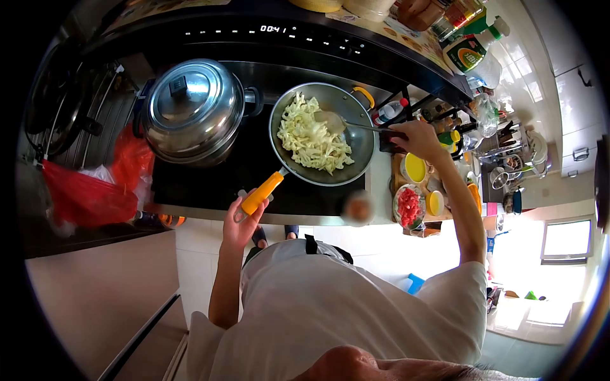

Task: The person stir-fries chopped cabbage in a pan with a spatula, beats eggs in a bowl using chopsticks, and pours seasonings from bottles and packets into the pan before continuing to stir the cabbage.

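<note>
On the black stovetop (254, 146) sits a wok (359, 155) holding chopped pale green cabbage (308, 136), heaped toward its left side. My left hand (237, 225) is closed around the end of the wok's orange handle (264, 192). From the right, my right hand (419, 140) grips the dark handle of a spatula (362, 126). The spatula's blade lies in the wok against the right edge of the cabbage, with part of it hard to make out.
A lidded steel pot (190, 108) stands left of the wok. Red plastic bags (95, 193) hang at the far left. To the right, a bowl of cut red food (408, 206) and yellow-lidded containers (415, 167) crowd the counter. A control panel (273, 29) reads 00:41.
</note>
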Available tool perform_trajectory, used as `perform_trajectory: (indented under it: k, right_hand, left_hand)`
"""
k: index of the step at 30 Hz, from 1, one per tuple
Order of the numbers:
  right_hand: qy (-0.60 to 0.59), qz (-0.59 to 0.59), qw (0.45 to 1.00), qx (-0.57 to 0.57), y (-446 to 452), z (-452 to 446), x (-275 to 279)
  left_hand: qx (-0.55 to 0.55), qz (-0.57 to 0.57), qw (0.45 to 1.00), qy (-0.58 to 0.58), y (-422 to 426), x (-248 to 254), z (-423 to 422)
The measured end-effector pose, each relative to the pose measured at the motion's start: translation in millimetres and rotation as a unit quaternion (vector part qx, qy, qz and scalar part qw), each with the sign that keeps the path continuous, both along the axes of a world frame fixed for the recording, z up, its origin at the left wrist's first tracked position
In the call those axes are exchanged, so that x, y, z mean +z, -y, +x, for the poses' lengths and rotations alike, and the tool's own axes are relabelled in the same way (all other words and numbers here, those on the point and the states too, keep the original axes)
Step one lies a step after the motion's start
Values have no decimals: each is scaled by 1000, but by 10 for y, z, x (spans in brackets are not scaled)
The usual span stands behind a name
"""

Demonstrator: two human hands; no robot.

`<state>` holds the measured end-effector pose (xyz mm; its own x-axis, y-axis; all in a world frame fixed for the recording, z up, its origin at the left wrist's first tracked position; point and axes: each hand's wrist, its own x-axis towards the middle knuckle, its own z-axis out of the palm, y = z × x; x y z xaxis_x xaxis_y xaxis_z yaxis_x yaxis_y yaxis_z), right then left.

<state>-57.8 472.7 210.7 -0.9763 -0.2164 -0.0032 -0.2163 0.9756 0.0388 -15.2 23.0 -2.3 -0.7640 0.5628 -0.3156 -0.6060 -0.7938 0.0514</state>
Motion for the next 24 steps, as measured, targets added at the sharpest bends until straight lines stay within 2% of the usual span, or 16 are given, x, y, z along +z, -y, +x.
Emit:
perform_trajectory:
  k: [1,5,8,11,15,19,22,23,24]
  right_hand:
    - [32,-23,998,-41,7,-10,103]
    - [53,99,987,-113,-175,-347,-174]
    - [3,39,990,-136,-102,-692,-472]
    - [12,31,997,-66,260,-916,-494]
    - [-31,88,989,111,766,-749,-316]
    - [-43,177,975,128,951,-256,-61]
    - [-27,208,973,96,920,100,169]
    - [-2,200,977,70,879,202,214]
    - [22,194,980,46,851,286,266]
  left_hand:
    - [-3,-6,1000,-12,-7,-6,-5]
    - [-4,-2,1000,-14,0,44,-11]
    - [2,7,1000,-2,-7,96,4]
    - [4,18,1000,-4,-12,10,-9]
    - [3,27,1000,6,-16,-40,-14]
    - [7,38,999,27,-15,23,-4]
    - [-7,59,998,-16,-17,-272,-15]
    - [-6,15,999,-28,-33,-414,1]
    - [28,-75,986,-144,-78,-548,43]
